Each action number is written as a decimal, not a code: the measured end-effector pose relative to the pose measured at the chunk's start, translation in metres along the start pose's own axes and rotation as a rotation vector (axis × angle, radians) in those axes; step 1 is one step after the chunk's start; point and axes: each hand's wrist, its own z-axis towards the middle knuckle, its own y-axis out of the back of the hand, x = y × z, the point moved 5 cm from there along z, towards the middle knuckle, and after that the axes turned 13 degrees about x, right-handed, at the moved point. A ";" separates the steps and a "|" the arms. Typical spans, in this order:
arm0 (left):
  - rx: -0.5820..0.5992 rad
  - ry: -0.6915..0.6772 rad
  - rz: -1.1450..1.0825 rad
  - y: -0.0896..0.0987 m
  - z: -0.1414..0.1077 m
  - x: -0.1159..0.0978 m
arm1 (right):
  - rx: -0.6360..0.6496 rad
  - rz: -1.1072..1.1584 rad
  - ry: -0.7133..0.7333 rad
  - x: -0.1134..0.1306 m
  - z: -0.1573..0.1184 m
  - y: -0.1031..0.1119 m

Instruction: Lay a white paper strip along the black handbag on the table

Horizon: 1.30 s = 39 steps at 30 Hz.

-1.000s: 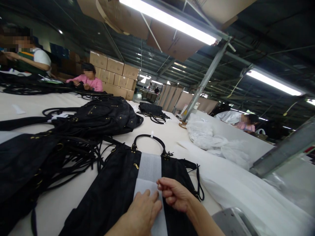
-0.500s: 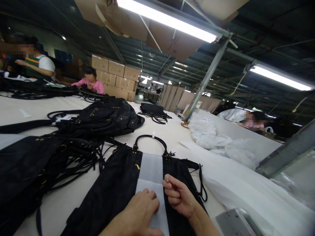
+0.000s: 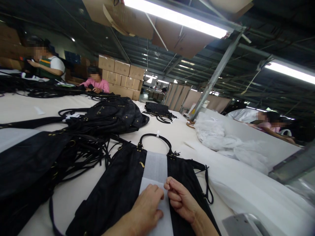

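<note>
A black handbag [image 3: 120, 183] lies flat in front of me, its looped handle [image 3: 156, 135] pointing away. Down its middle runs a strip of thin white paper [image 3: 155, 165], with one sheet edge overlapping another. On the paper rests my left hand [image 3: 149, 203], fingers bent and thumb apart, gripping nothing I can see. My right hand [image 3: 180, 198] is closed in a pinch beside the strip's right edge, over the bag. Whatever sits between its thumb and forefinger is too small to make out.
More black bags with fringes [image 3: 115, 114] crowd the left of the white table. At right lie crumpled clear plastic [image 3: 214, 131] and white sheeting [image 3: 236, 177]. A grey metal object [image 3: 242, 224] stands near my right forearm. Several people work farther off, near stacked cartons [image 3: 121, 68].
My left hand's fingers have drawn closer together and the thumb has pulled in on the paper. My right hand keeps its pinch. The whole view has shifted slightly.
</note>
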 end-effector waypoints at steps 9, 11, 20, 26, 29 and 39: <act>-0.032 0.014 -0.133 0.006 -0.004 0.000 | -0.053 -0.223 0.002 0.006 -0.004 -0.002; -0.035 -0.003 -0.150 0.006 -0.004 0.001 | -0.021 -0.281 0.001 0.006 -0.006 -0.008; 0.002 0.044 -0.006 0.005 -0.005 -0.003 | -0.081 -0.497 0.105 0.017 -0.013 -0.009; 0.077 0.032 0.259 -0.003 -0.006 -0.015 | -0.061 -0.859 -0.079 0.041 -0.019 -0.022; 0.132 0.058 0.419 -0.019 -0.004 -0.021 | 0.147 -1.104 -0.228 0.062 -0.012 -0.051; 0.090 -0.011 0.470 -0.030 0.004 -0.017 | 0.515 -1.217 -0.742 0.055 0.067 -0.095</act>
